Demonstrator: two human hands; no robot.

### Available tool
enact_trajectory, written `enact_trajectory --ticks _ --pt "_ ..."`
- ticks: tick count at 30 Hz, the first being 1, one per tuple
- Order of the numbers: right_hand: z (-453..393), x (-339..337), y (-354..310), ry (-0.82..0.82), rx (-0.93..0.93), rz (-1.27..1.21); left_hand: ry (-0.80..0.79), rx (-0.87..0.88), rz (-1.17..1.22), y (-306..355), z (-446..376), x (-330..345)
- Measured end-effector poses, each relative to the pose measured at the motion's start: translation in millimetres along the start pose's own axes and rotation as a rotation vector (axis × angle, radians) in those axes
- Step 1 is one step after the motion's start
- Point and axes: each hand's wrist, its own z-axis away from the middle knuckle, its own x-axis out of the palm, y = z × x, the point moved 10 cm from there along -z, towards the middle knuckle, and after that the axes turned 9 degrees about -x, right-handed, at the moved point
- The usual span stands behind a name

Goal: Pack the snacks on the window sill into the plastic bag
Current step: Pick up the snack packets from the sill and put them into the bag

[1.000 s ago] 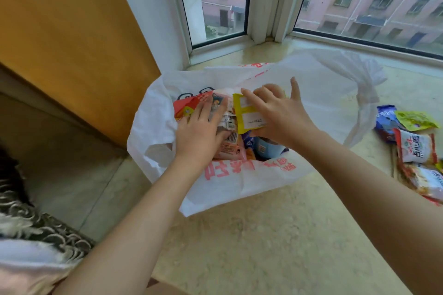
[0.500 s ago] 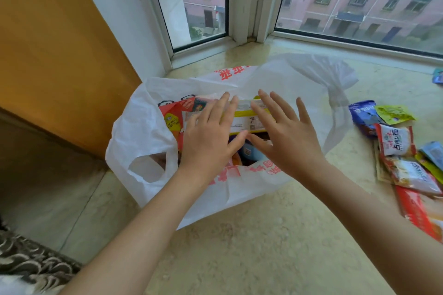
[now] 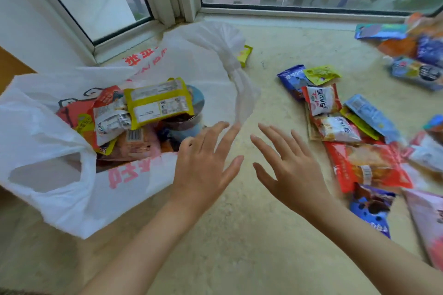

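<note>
Plastic bag (image 3: 60, 201) mouth beside empty hands

Empty spread hands (image 3: 244, 172) (snacks (image 3: 345, 127) rightward) beside plastic bag (image 3: 60, 194)

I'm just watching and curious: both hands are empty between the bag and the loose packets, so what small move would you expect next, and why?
Probably the right hand reaches right to pick up the nearest packet, likely the red rectangular snack packet. Both it and the left hand hover open and hold nothing, the white plastic bag already lies open with snacks inside, and many packets remain on the beige stone sill.
</note>
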Motion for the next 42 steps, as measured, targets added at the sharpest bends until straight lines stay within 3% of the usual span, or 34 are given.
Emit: enact_trajectory --ticks 9,20,30,35,42 --pt "85.2 4.4 93.7 -0.12 0.145 0.043 -0.154 0.098 -0.038 99.9 10.7 80.4" --pt "166.2 3.3 202.0 -0.168 0.307 0.07 -0.324 0.144 -0.007 210.9 -56.9 159.5" --pt "169.2 19.3 245.9 -0.259 0.324 0.02 -0.674 0.116 0.022 230.7 -104.9 238.1" --pt "155.8 27.5 262.6 -0.253 0.334 0.007 -0.542 0.16 0.012 231.0 -111.1 226.1" --pt "137.6 36.4 302.2 -0.233 0.411 -0.029 -0.181 0.185 0.048 206.8 -141.4 182.4"
